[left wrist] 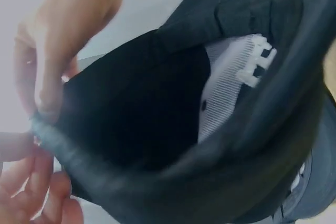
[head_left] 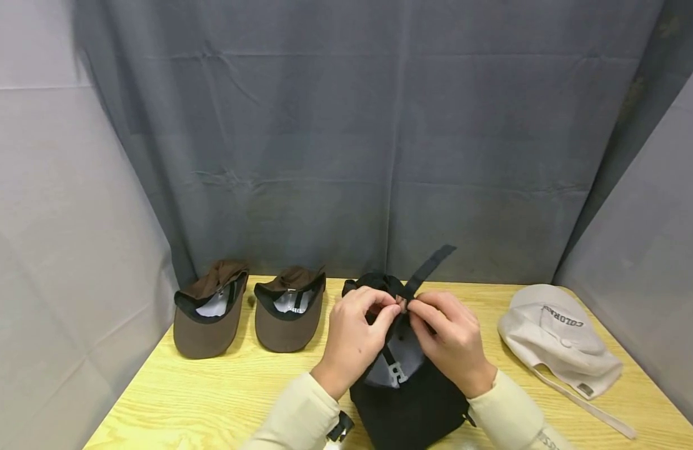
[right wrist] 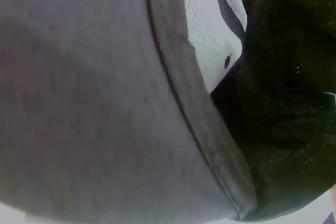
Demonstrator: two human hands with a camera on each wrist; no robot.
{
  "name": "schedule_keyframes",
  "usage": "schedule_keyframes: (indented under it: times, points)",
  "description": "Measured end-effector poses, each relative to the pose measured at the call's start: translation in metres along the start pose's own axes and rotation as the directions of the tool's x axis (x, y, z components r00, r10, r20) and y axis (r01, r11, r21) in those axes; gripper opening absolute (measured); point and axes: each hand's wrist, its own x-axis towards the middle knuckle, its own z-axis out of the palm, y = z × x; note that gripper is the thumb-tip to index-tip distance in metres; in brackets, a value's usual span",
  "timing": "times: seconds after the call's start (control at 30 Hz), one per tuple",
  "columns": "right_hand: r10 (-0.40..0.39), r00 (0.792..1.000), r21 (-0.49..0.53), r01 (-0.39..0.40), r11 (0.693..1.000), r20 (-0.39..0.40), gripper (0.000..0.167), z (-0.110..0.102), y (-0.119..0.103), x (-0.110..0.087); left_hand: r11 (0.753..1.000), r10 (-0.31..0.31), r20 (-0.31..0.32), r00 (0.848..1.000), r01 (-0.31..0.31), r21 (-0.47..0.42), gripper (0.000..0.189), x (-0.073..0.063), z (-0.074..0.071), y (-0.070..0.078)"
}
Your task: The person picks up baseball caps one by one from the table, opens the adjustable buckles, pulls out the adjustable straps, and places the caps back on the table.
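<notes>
A black cap (head_left: 413, 412) lies brim toward me at the middle front of the table, its inside facing up. White mesh lining (left wrist: 223, 90) shows in it. At its back edge my left hand (head_left: 357, 331) pinches the cap's strap beside a small metallic buckle (head_left: 401, 302). My right hand (head_left: 450, 334) pinches the same strap from the other side, thumb and forefinger close to the buckle. The strap's loose end (head_left: 430, 270) sticks up beyond the fingers, slanting right. In the right wrist view the cap's brim (right wrist: 94, 108) fills most of the picture and hides the fingers.
Two brown caps (head_left: 211, 334) (head_left: 290, 331) stand at the left, brims toward me. A beige cap (head_left: 565, 337) with dark lettering lies at the right, its strap trailing forward. A grey curtain (head_left: 324, 137) hangs behind the wooden table (head_left: 211, 406).
</notes>
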Motion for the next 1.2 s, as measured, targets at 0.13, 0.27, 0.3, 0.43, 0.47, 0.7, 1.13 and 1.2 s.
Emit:
schedule_keyframes:
  times: [0.13, 0.27, 0.3, 0.43, 0.47, 0.7, 1.13, 1.2]
  points:
    - [0.018, 1.0, 0.001, -0.018, 1.0, -0.023, 0.027, -0.001, 0.002, -0.003, 0.991, 0.069, -0.004, 0.998, -0.068, 0.114, 0.017, -0.007, 0.004, 0.0]
    - [0.034, 0.999, -0.01, -0.034, 0.999, -0.033, 0.028, -0.001, 0.002, -0.002, 0.991, 0.085, 0.04, 0.996, -0.089, 0.099, 0.031, -0.012, 0.007, -0.001]
    - [0.033, 0.999, -0.008, -0.033, 0.999, -0.034, 0.028, -0.001, 0.002, -0.002, 0.992, 0.087, 0.032, 0.996, -0.09, 0.085, 0.032, -0.012, 0.008, -0.002]
    - [0.04, 0.999, 0.006, -0.04, 0.999, 0.001, 0.027, -0.001, 0.001, 0.0, 0.991, 0.127, -0.065, 0.99, -0.124, 0.05, 0.022, -0.012, 0.011, -0.004]
    - [0.043, 0.999, 0.009, -0.043, 0.999, 0.009, 0.027, -0.002, 0.001, 0.001, 0.99, 0.132, -0.083, 0.988, -0.128, 0.053, 0.019, -0.011, 0.011, -0.004]
    - [0.051, 0.998, -0.018, -0.05, 0.999, 0.045, 0.029, -0.004, 0.0, 0.005, 0.983, 0.159, -0.13, 0.979, -0.145, 0.113, 0.009, -0.01, 0.01, 0.0]
    - [0.14, 0.986, -0.05, -0.136, 0.989, 0.088, 0.03, 0.0, -0.003, 0.006, 0.975, 0.161, -0.14, 0.977, -0.135, 0.178, 0.009, -0.01, 0.007, 0.003]
    - [0.156, 0.984, -0.052, -0.152, 0.987, 0.089, 0.032, 0.0, -0.003, 0.005, 0.974, 0.159, -0.137, 0.978, -0.133, 0.184, 0.01, -0.011, 0.006, 0.004]
